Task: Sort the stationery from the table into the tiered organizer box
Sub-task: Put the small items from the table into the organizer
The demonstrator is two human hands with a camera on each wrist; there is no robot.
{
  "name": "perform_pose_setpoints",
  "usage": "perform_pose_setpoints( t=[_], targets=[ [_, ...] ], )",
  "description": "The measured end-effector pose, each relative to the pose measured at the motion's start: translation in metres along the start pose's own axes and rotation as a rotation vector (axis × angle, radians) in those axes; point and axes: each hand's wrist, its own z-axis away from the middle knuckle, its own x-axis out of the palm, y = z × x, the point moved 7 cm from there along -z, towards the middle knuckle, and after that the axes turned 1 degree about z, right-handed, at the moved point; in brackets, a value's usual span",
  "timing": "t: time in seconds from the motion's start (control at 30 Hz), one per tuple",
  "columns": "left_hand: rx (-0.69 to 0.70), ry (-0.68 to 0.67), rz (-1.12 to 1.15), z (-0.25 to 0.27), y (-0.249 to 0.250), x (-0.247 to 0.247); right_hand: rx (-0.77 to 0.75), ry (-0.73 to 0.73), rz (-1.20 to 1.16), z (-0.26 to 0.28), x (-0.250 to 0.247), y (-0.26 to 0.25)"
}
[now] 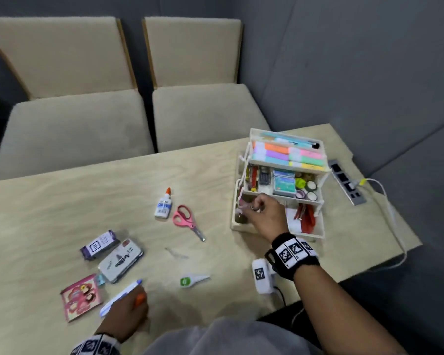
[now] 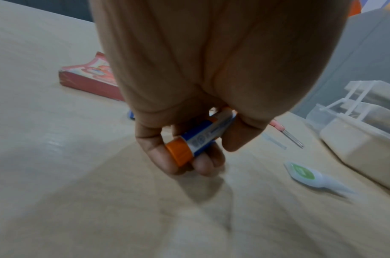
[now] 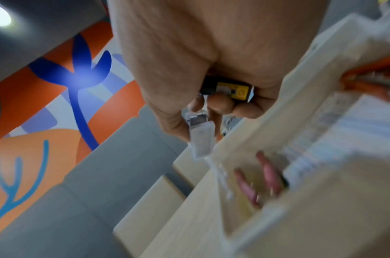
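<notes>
Organizer: the tiered organizer box (image 1: 280,228) stood at the far right of the table (image 1: 62,201), its three trays stepped open, the top one full of pastel markers, the middle one of tapes and small boxes.

Right hand: the right hand (image 1: 265,213) hung over the left end of the lowest tray, fingers curled. In the right wrist view it pinched a clear-capped item (image 3: 200,137) and also gripped a small black and yellow object (image 3: 231,89); what either was, I could not tell through the blur.

Left hand: the left hand (image 1: 124,316) rested at the near left of the table, fingers closed round an orange-capped glue stick (image 2: 196,143) and, in the head view, a white and blue pen (image 1: 121,295) as well.

Long axis: the pen pointed far and right, roughly towards the box; the glue stick lay across the palm.

Key relation: the box lay well to the right and farther away from the left hand, with the right hand already at it. I judge the right hand must release and clear the low tray before the left load crosses over.

Still on the table: glue bottle (image 1: 163,204), pink scissors (image 1: 186,220), purple box (image 1: 99,244), white tin (image 1: 121,260), pink sticker pack (image 1: 81,297), green and white correction tape (image 1: 191,280), all to the left of the box.

Nearer hand: for these leftovers the left hand was nearer, yet it was full.
</notes>
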Motion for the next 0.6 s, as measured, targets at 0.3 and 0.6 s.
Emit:
perform_pose_setpoints(
  t=[0.3, 0.6],
  targets=[
    [-0.276, 0.116, 0.294, -0.003, -0.021, 0.015, 0.017, 0.128, 0.257, -0.069, -0.072, 0.020],
    [-0.249, 0.105, 0.162, -0.001, 0.008, 0.021, -0.109, -0.009, 0.486, -0.089, -0.047, 0.010]
  ],
)
